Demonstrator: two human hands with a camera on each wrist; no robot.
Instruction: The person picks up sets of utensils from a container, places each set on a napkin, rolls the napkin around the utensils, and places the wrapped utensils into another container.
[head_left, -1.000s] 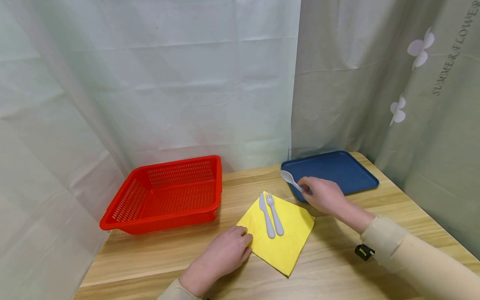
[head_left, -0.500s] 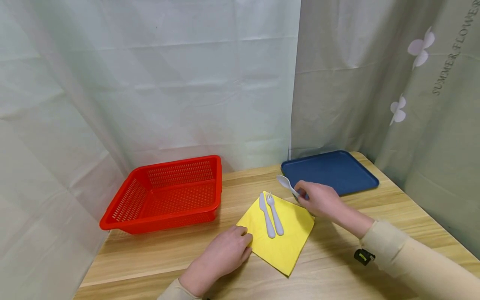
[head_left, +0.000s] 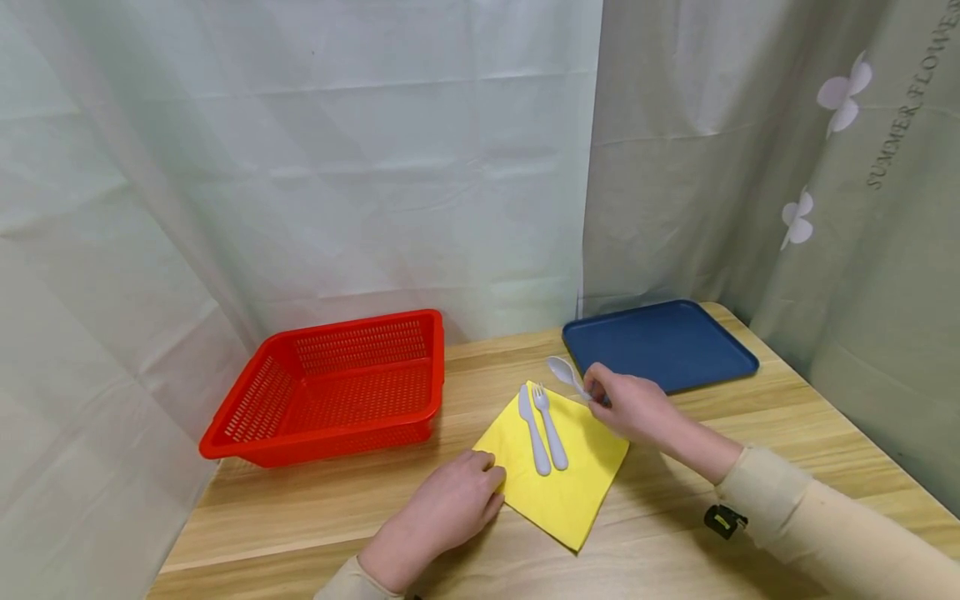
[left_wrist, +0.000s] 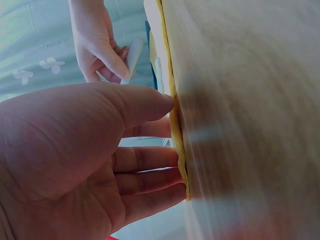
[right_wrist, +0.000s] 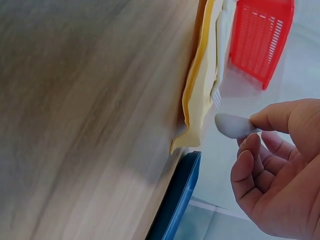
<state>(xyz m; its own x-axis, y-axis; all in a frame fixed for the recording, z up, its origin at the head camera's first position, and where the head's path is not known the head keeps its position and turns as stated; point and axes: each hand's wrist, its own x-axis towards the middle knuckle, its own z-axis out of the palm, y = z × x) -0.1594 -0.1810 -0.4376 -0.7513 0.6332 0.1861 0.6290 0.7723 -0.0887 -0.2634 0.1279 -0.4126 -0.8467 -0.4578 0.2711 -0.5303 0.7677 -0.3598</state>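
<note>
In the head view a yellow napkin (head_left: 573, 504) lies turned like a diamond on the wooden table. A pale grey knife (head_left: 535, 437) and a matching fork (head_left: 551, 427) rest side by side on it. My right hand (head_left: 633, 407) pinches a pale grey spoon (head_left: 559, 367) above the napkin's far right side, its bowl pointing away to the left. The right wrist view has the spoon's handle end (right_wrist: 232, 125) between thumb and fingers. With fairly straight fingers, my left hand (head_left: 456, 500) touches the napkin's left edge; its thumb and fingertips meet that edge in the left wrist view.
A red perforated basket (head_left: 330, 446) stands at the back left of the table. At the back right lies a flat blue tray (head_left: 660, 342), just beyond my right hand. Pale curtains (head_left: 420, 183) close off the back and sides.
My right hand has brought the spoon from over the blue tray's near left corner toward me and slightly left, over the napkin's far side. My left hand stays in place.
</note>
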